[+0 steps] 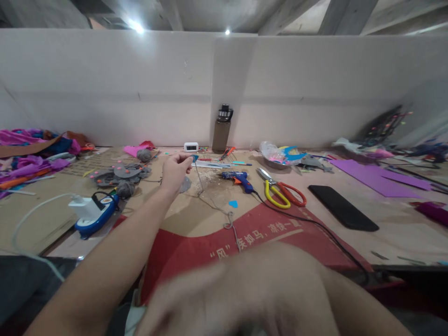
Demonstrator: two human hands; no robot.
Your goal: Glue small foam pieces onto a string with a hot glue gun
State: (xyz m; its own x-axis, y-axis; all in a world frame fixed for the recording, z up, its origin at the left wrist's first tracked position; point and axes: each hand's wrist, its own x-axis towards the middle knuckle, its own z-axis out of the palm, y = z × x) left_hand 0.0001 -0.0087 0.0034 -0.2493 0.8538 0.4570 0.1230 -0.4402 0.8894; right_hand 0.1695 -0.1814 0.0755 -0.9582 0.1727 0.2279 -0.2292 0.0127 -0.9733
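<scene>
My left hand [176,170] is stretched out over the cardboard-covered table [196,219], fingers pinched on a small blue piece [195,158] with a thin grey string [217,205] hanging from it down toward me. My right hand [266,294] is very close to the camera at the bottom, blurred; its fingers do not show. A small blue triangle [233,204] lies on the cardboard just right of the string. A blue hot glue gun [240,179] rests beyond it, its black cable running to the right edge.
Yellow and red scissors [282,191], a black phone [342,207], purple sheets [376,175], a brown bottle [222,128] by the wall, a white clock [191,147], grey felt pieces [121,175], a blue power strip with white charger [93,212], and pink fabric [28,154] at left.
</scene>
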